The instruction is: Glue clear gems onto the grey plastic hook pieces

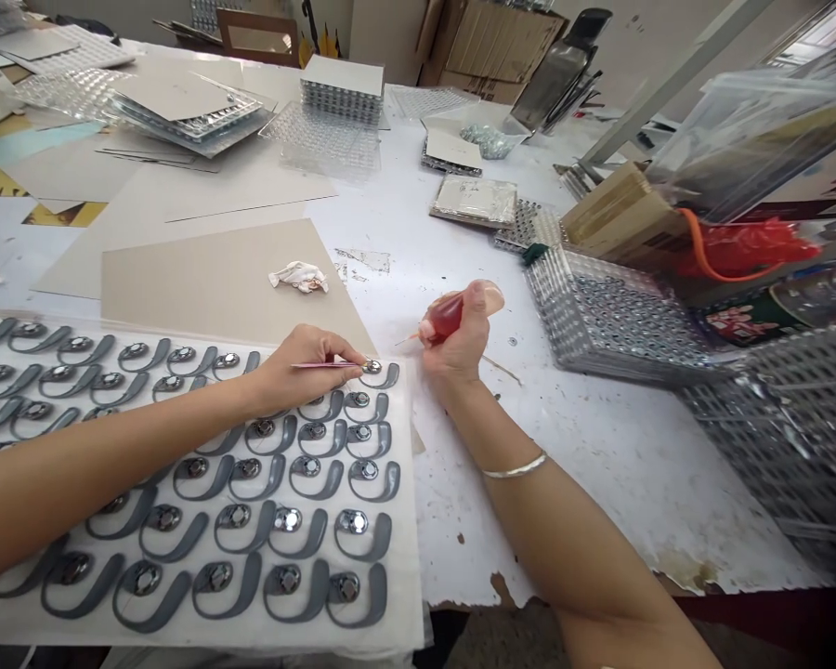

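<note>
Sheet (405, 585) of grey curved pcs (378, 599) w/ shiny round stones (348, 585) lies front-L on white desk (585, 455). R hand (456, 351), beside sheet: grip closed round squeeze bottle (450, 316) w/ red contents, nozzle (426, 330) pointing L. L hand (310, 348) grip pinches thin pink tool (307, 365) at far-R corner stone (372, 366).

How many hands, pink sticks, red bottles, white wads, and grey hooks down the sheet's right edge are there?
Hands (left hand, right hand): 2
Pink stick: 1
Red bottle: 1
White wad: 1
Right-edge grey hooks: 6
Total: 11
</note>
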A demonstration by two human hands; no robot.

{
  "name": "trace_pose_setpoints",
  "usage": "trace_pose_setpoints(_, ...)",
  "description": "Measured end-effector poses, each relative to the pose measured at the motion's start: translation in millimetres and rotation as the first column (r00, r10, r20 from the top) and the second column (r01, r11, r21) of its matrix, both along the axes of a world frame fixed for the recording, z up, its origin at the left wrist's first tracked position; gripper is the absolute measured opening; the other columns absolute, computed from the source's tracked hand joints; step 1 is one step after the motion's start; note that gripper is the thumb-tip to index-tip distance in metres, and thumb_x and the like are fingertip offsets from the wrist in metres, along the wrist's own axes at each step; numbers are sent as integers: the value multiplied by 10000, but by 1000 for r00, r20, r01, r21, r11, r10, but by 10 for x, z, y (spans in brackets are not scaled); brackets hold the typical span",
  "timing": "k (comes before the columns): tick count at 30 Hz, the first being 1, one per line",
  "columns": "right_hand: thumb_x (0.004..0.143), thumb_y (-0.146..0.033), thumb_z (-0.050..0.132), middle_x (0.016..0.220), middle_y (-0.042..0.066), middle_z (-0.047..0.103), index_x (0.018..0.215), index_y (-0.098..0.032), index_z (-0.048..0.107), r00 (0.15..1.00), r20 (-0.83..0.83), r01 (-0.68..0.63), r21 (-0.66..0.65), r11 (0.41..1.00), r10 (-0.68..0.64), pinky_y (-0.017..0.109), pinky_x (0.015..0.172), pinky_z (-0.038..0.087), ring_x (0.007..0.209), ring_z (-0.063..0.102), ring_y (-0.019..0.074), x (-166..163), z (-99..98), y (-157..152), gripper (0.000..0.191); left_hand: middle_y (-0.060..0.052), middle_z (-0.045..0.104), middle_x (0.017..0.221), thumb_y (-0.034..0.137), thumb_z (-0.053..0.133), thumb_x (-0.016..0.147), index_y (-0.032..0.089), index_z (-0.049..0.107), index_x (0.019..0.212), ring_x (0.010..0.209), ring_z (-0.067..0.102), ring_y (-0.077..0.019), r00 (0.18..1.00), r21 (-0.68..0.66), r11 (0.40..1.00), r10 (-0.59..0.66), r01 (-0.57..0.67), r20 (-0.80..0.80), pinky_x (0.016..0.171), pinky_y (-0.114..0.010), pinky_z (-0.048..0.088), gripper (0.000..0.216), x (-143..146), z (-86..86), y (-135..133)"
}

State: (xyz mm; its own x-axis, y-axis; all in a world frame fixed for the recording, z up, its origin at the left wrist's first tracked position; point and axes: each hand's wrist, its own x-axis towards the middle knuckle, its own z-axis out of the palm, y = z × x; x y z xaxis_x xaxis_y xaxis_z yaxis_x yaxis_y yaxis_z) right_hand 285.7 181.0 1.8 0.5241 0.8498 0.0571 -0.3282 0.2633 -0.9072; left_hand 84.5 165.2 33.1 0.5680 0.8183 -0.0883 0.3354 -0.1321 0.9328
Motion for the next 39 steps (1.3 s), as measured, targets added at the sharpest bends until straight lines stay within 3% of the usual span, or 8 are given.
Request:
trace_pose_setpoints(5, 639, -766, 607, 562, -73, 420, 767, -203, 471, 976, -209, -75, -86, 993, 55, 173, 330, 261, 400, 392, 52, 180, 119, 88, 593, -32, 707, 680, 277, 658, 814, 142, 755, 932, 491, 566, -96, 998, 256, 965, 66, -59, -20, 435, -173, 406, 204, -108, 48, -112)
trace_pose_setpoints(8, 604, -779, 638, 590, -73, 437, 807, -206, 471, 983, -179, -61, -83, 995, 45, 183, 344, 280, 413, 416, 54, 183, 244, 80, 630, -62, 742, 880, 243, 652, 832, 141, 741, 935, 691, 694, -147, 999, 459, 888, 14, -27, 32, 569, -188, 546, 170, -207, 9, -183)
trace_pose_setpoints(11, 579, -734, 703, 607, -74, 451, 830, -213, 458, 994, -80, -83, -35, 996, 80, 195, 375, 320, 436, 432, 59, 126, 349, 44, 628, -79, 737, 948, 157, 624, 848, 116, 701, 970, 891, 709, -182, 992, 684, 728, -114, 51, 47, 759, -235, 600, 149, -285, -88, -272)
trace_pose_setpoints(14, 624, -681, 721, 593, -80, 433, 791, -224, 401, 986, 46, -162, 25, 987, 161, 201, 403, 345, 459, 448, 68, 59, 398, -27, 582, -91, 728, 995, 106, 600, 854, 106, 647, 1036, 936, 699, -174, 983, 825, 554, -185, 115, -12, 755, -239, 606, 188, -342, -184, -354)
trace_pose_setpoints(18, 715, -594, 707, 602, -80, 445, 775, -228, 351, 974, 90, -213, 34, 976, 209, 193, 422, 365, 509, 508, 80, 3, 362, -196, 514, -105, 704, 1081, 76, 582, 844, 95, 594, 1119, 949, 695, -166, 974, 864, 467, -204, 189, -103, 652, -211, 606, 275, -396, -222, -415)
trace_pose_setpoints(25, 668, -475, 778, 737, -37, 573, 865, -214, 447, 960, 121, -251, -33, 967, 253, 212, 381, 399, 563, 610, 131, -139, 268, -503, 465, -110, 710, 1055, 48, 518, 858, 88, 593, 1058, 820, 716, -157, 972, 884, 416, -180, 212, -149, 497, -182, 561, 217, -333, -163, -483)
trace_pose_setpoints(31, 810, -476, 655, 654, -15, 546, 659, -177, 474, 933, 296, -234, 64, 970, 206, 214, 372, 387, 515, 577, 109, -230, 249, -578, 380, -114, 718, 1015, 43, 482, 864, 68, 605, 1003, 659, 702, -142, 975, 910, 354, -118, 218, -187, 394, -190, 503, 187, -223, -170, -533)
trace_pose_setpoints(39, 858, -368, 632, 577, -3, 575, 636, -164, 541, 819, 519, -308, 37, 951, 245, 236, 475, 452, 525, 577, 111, -327, 225, -714, 315, -141, 705, 1043, 18, 445, 822, 50, 626, 986, 621, 684, -154, 954, 903, 311, -84, 298, -286, 419, -235, 539, 246, -230, -184, -604)
